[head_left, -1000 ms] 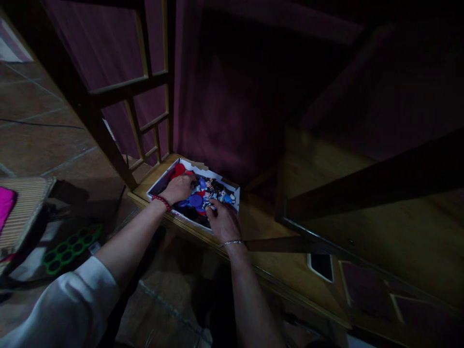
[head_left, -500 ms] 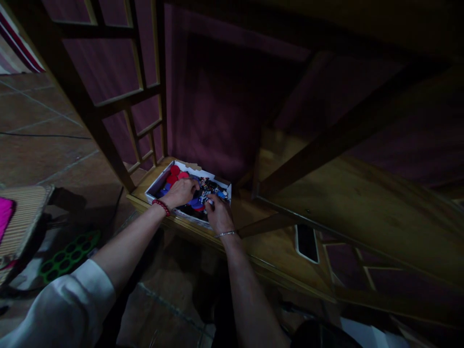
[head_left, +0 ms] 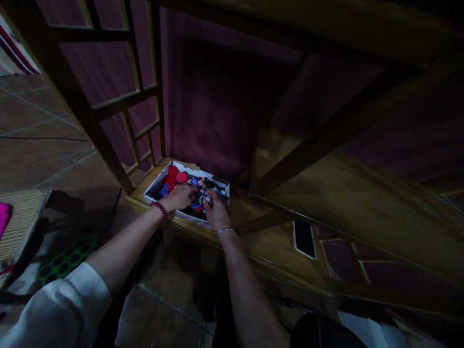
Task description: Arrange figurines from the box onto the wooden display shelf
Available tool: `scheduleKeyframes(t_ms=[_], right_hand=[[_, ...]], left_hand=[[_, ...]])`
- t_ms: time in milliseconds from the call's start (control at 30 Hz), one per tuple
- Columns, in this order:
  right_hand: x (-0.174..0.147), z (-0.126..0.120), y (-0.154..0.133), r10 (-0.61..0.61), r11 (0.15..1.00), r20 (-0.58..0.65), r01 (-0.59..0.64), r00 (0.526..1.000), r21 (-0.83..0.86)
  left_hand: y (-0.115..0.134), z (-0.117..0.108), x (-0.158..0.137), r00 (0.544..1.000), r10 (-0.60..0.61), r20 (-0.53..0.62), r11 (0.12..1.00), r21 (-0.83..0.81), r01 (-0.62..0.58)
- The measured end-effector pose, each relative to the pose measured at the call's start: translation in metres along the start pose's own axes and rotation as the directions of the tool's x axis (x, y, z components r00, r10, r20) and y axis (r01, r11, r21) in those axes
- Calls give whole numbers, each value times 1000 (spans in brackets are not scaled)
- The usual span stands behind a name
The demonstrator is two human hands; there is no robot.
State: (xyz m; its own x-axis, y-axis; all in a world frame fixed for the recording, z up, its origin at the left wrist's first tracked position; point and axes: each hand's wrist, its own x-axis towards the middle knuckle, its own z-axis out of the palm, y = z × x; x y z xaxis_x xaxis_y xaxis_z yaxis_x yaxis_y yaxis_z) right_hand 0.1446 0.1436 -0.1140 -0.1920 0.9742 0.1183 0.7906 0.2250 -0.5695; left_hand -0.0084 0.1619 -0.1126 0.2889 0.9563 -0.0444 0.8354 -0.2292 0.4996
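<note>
A white cardboard box [head_left: 214, 177] with low walls holds a jumble of small pieces. Round red pieces [head_left: 173, 170] lie at its left end, blue ones near the middle, and small dark and pale figures [head_left: 207, 183] toward the right. Reaching over the front wall, my left hand [head_left: 180, 196] has its fingers curled down among the pieces near the middle. Beside it, my right hand [head_left: 216, 213] has thumb and fingers drawn together at a pale and dark piece. Dim light and the fingers themselves hide what either hand grips.
The box rests on a wooden ledge [head_left: 275, 251] below a lattice panel [head_left: 125, 106]. A phone [head_left: 304, 239] lies on the ledge to the right, under a slanting board [head_left: 344, 198]. A green tray with round holes [head_left: 68, 258] is on the floor at left.
My left hand has drawn slightly back toward me, showing more red pieces and a blue one. The right hand stays close to its place. The view has shifted a little.
</note>
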Motion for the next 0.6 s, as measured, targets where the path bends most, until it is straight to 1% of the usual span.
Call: scheduleKeyframes(t_ms=[167, 333, 467, 600], right_hand=[[2, 3, -3, 37, 999, -3, -37, 999, 24], [3, 6, -5, 43, 999, -6, -43, 999, 27], [4, 9, -6, 28, 998, -6, -27, 1000, 53], [5, 12, -6, 31, 994, 24, -33, 999, 107]], left_hand=[[2, 2, -3, 998, 58, 5, 997, 56, -59], [8, 4, -5, 993, 98, 64, 993, 66, -103], [9, 7, -3, 993, 99, 60, 992, 73, -103], [10, 8, -1, 996, 83, 37, 988, 129, -88]])
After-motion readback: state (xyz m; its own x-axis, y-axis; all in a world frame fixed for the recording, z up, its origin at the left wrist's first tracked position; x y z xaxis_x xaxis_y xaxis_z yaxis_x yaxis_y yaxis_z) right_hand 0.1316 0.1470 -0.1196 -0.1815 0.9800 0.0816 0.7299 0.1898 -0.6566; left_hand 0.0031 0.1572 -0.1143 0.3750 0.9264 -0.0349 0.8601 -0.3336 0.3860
